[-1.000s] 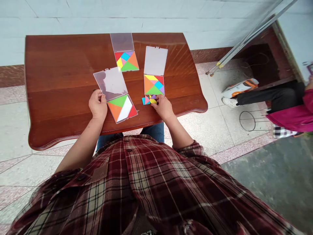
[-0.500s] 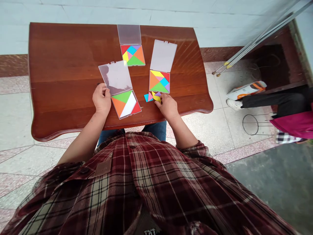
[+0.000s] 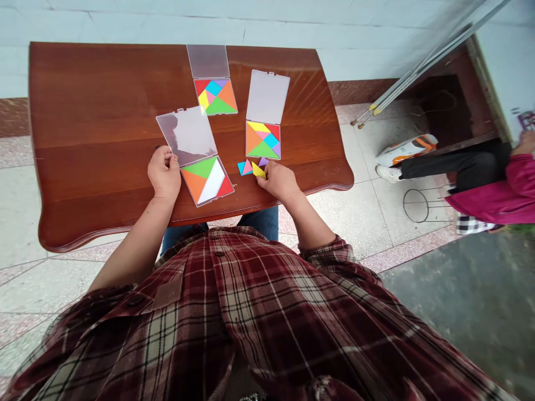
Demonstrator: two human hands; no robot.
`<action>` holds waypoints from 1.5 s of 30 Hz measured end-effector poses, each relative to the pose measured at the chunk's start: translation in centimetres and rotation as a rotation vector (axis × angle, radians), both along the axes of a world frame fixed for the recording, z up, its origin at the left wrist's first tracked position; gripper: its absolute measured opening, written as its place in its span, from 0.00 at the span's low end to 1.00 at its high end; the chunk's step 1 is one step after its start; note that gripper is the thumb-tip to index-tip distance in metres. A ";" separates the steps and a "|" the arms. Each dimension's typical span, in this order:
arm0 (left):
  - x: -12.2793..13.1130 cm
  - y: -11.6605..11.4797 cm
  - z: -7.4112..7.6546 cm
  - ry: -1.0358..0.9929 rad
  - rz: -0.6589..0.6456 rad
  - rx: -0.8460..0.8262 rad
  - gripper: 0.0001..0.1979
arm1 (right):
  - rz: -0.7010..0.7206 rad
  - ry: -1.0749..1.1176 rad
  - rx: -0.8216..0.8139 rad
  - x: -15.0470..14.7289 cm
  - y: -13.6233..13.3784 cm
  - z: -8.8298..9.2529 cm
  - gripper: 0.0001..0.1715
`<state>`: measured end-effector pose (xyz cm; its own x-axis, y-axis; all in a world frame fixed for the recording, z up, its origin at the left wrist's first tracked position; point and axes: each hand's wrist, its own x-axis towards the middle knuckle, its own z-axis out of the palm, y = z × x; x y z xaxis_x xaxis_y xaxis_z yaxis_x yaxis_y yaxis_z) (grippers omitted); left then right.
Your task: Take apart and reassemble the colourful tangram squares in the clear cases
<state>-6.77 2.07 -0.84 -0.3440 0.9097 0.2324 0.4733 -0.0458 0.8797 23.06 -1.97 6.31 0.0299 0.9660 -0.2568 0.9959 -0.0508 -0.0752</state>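
My left hand (image 3: 164,174) is closed, its fingertips gripping the left edge of an open clear tangram case (image 3: 186,135) where lid and tray meet. In the tray lie a green triangle (image 3: 204,166), an orange triangle (image 3: 193,184) and a red triangle (image 3: 224,187), with a white gap (image 3: 210,182) between them. My right hand (image 3: 278,179) pinches a yellow parallelogram piece (image 3: 258,170) just above or on the table. Beside it lie a pink triangle (image 3: 247,167), a blue piece (image 3: 241,168) partly under the pink, and a purple piece (image 3: 263,161) partly hidden by my fingers.
Two more open tangram cases, one at the back (image 3: 232,112) and one at the right (image 3: 263,158), hold full colourful squares on the brown wooden table (image 3: 104,111). At right are crutches (image 3: 376,107), a bag (image 3: 407,149), a wire stand (image 3: 416,205) and a seated person (image 3: 480,186).
My view has swung slightly, so the table appears farther left. The yellow piece, still in my right fingers, has shifted slightly apart from the pink and purple pieces. My left hand stays at the case.
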 end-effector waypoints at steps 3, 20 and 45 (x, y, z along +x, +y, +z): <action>0.0 0.0 0.1 0.013 0.013 0.004 0.07 | -0.005 0.020 0.004 0.3 -0.1 0.1 0.18; -0.2 0.3 -1.0 0.012 -0.002 0.052 0.09 | -0.251 0.877 0.013 1.9 -0.9 -0.9 0.03; 0.2 -0.1 -0.6 0.024 -0.003 0.036 0.08 | 0.294 0.191 0.066 -9.0 -1.2 -0.3 0.13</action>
